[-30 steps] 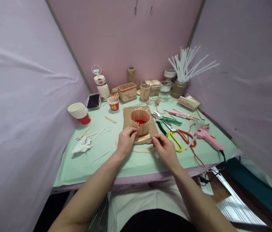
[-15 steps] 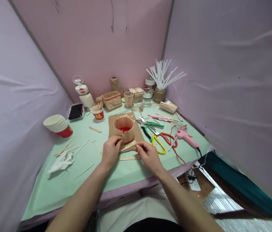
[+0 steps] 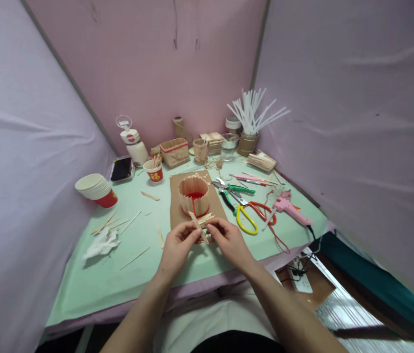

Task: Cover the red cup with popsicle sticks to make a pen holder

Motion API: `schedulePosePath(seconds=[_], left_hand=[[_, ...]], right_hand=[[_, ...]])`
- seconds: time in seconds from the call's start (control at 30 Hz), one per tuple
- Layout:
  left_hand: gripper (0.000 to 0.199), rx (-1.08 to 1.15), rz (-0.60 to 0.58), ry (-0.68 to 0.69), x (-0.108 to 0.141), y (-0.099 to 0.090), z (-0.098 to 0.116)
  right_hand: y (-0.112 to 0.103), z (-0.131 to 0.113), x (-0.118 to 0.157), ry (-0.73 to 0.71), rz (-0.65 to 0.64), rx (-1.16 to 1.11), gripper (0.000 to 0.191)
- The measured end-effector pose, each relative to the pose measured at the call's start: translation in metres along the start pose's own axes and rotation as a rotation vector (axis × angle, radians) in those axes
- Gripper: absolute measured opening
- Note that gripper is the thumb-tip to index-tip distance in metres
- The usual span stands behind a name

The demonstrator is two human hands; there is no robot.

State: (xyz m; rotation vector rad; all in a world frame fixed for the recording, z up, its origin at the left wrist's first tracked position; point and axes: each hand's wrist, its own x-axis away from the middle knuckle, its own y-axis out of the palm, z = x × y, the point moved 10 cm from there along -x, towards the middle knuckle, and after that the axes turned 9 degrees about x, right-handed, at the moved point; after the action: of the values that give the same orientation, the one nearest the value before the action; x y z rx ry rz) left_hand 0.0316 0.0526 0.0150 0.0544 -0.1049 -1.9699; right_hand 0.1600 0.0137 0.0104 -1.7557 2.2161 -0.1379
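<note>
My left hand [image 3: 182,241] pinches a flat wooden stick [image 3: 196,221] between thumb and fingers. The stick tilts, its upper end in front of the cup-shaped ring of jagged wooden sticks [image 3: 185,196], which has a red base inside. Close beside it, my right hand [image 3: 226,239] is closed with thumb and fingertips at a few thin wooden sticks [image 3: 208,217]. Both hands are over the near edge of a brown cardboard sheet [image 3: 176,206], on which the ring stands. Part of the sticks is hidden by my fingers.
To the right lie green-handled pruners [image 3: 241,189], scissors [image 3: 254,208], red cord [image 3: 280,242] and a pink glue gun [image 3: 289,206]. Paper cups [image 3: 96,189], a crumpled tissue [image 3: 102,245] and loose sticks are at left. A woven-looking box [image 3: 175,153] and a glass bowl [image 3: 229,146] stand behind.
My left hand has come back from beside the ring towards me and now holds a tilted stick. My right hand stays near the thin sticks. The whole view has shifted slightly.
</note>
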Motion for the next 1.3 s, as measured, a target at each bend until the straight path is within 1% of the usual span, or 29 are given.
schedulePosePath(seconds=[0.1,0.2,0.27,0.3,0.37,0.43,0.5,0.53,0.6,0.63,0.67,0.77,0.9,1.03,1.13,1.2,1.23,1.3], left_hand=[[0.020,0.015,-0.028,-0.017,0.004,0.004,-0.007],[0.018,-0.029,-0.038,-0.010,0.006,0.005,-0.012],[0.017,-0.096,-0.035,0.008,0.008,0.004,-0.013],[0.018,-0.135,-0.029,0.023,0.009,0.003,-0.012],[0.018,-0.212,-0.016,0.072,0.011,0.000,-0.007],[0.017,-0.283,-0.007,0.147,0.013,-0.001,0.002],[0.017,-0.347,-0.002,0.218,0.014,0.000,0.010],[0.017,-0.373,0.002,0.244,0.015,0.000,0.012],[0.017,-0.405,0.011,0.276,0.015,0.001,0.013],[0.017,-0.415,0.016,0.284,0.015,0.002,0.013],[0.017,-0.421,0.021,0.288,0.014,0.002,0.011],[0.019,-0.433,0.033,0.280,0.014,0.001,0.007],[0.022,-0.409,0.036,0.248,0.014,-0.004,0.002],[0.021,-0.380,0.068,0.218,0.014,-0.009,-0.002],[0.022,-0.371,0.081,0.215,0.014,-0.010,-0.003],[0.021,-0.363,0.087,0.225,0.014,-0.010,-0.003],[0.021,-0.358,0.087,0.226,0.014,-0.011,-0.004],[0.020,-0.343,0.089,0.220,0.013,-0.012,-0.007]], right_hand=[[0.005,-0.002,0.000,0.008,-0.027,-0.016,0.019],[0.009,-0.005,0.003,0.017,-0.044,-0.038,0.021],[0.007,-0.008,0.003,-0.005,-0.041,-0.005,0.021],[0.001,-0.011,0.002,-0.029,-0.025,0.039,0.021],[-0.020,-0.017,-0.008,-0.098,0.044,0.194,0.020],[-0.053,-0.022,-0.025,-0.165,0.136,0.438,0.019],[-0.087,-0.019,-0.051,-0.161,0.179,0.725,0.020],[-0.101,-0.012,-0.066,-0.120,0.157,0.894,0.021],[-0.122,0.009,-0.095,0.006,0.050,1.232,0.027],[-0.130,0.022,-0.105,0.075,-0.028,1.363,0.031],[-0.134,0.029,-0.114,0.093,-0.076,1.391,0.029],[-0.132,0.043,-0.128,0.096,-0.188,1.413,0.017],[-0.125,0.052,-0.135,0.050,-0.261,1.405,0.023],[-0.123,0.063,-0.143,0.034,-0.341,1.377,0.022],[-0.125,0.062,-0.155,-0.010,-0.343,1.367,0.028],[-0.123,0.056,-0.165,-0.075,-0.332,1.361,0.030],[-0.120,0.054,-0.170,-0.114,-0.345,1.353,0.030],[-0.109,0.055,-0.177,-0.180,-0.412,1.334,0.028]])
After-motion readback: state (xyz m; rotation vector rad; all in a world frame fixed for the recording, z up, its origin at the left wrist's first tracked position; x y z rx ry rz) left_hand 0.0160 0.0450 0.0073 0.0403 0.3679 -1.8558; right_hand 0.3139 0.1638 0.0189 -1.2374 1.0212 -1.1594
